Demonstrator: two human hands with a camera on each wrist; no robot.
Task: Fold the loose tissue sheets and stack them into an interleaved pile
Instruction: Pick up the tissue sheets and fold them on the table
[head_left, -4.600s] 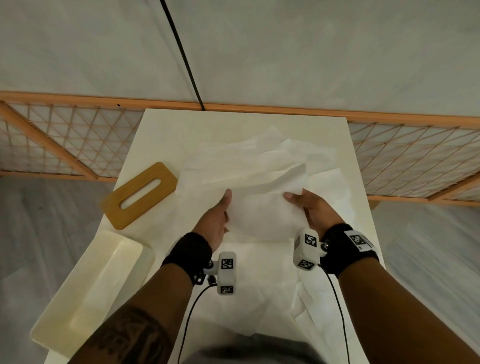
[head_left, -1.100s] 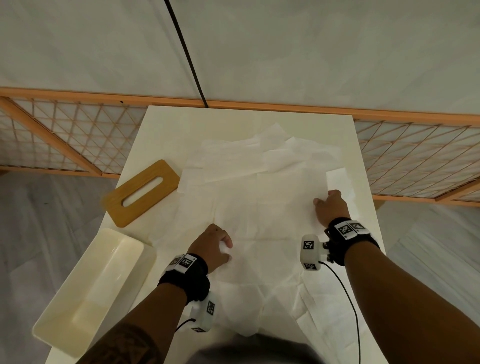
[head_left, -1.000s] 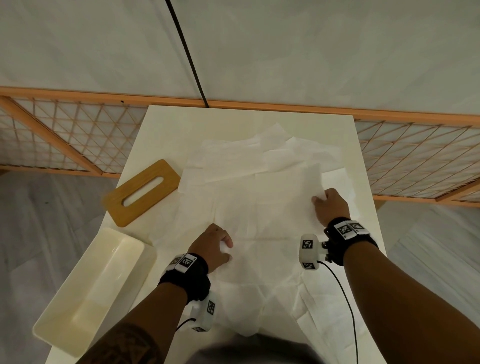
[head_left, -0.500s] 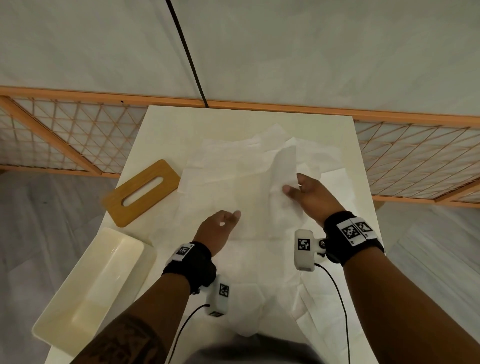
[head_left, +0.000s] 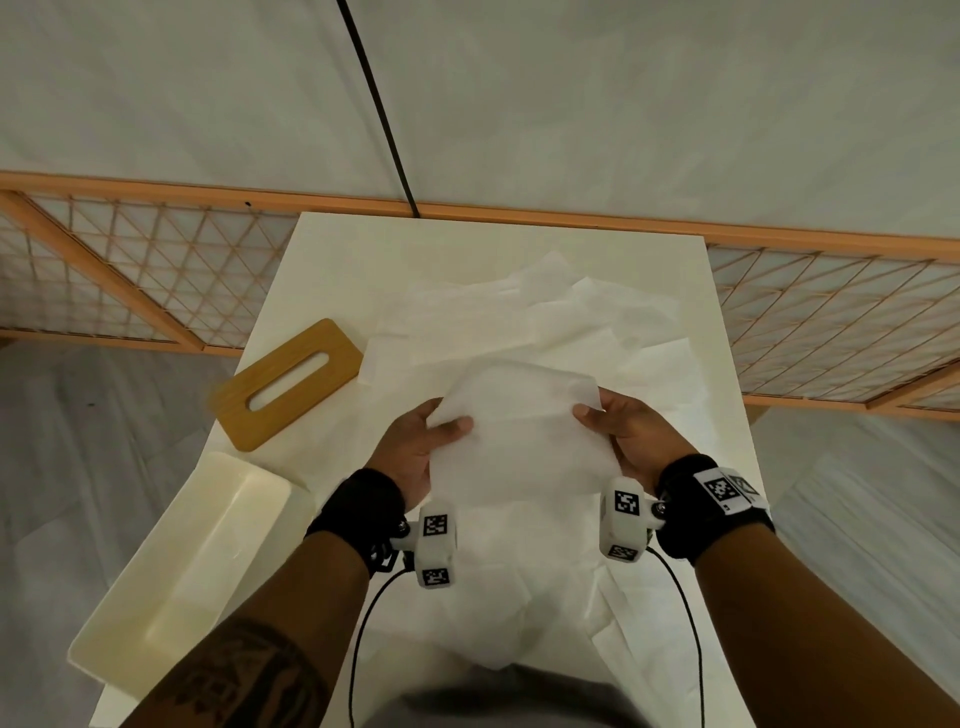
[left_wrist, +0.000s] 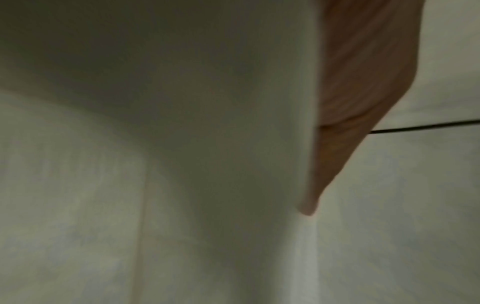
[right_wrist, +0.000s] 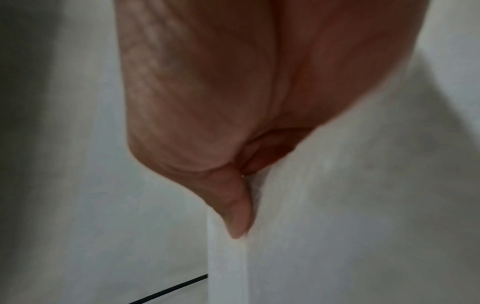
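A white tissue sheet (head_left: 519, 436) hangs lifted above the table, folded over, held between both hands. My left hand (head_left: 421, 441) pinches its left edge with the thumb on top. My right hand (head_left: 618, 426) pinches its right edge the same way. In the left wrist view the tissue sheet (left_wrist: 182, 102) fills the picture, with part of the left hand (left_wrist: 363, 82) beside it. In the right wrist view the right hand (right_wrist: 233, 195) presses its thumb against the tissue sheet (right_wrist: 363, 205). Several loose tissue sheets (head_left: 519, 322) lie spread over the table beneath.
A wooden tissue-box lid (head_left: 288, 382) with a slot lies at the table's left side. A cream plastic box (head_left: 182, 592) sits open at the near left corner. The white table (head_left: 415, 244) stands against a wooden lattice screen (head_left: 130, 270). A black cable (head_left: 374, 104) runs across the wall.
The right hand swept the sheet's right edge leftward, folding it. Both hands then took the sheet by its sides and lifted it off the table toward me.
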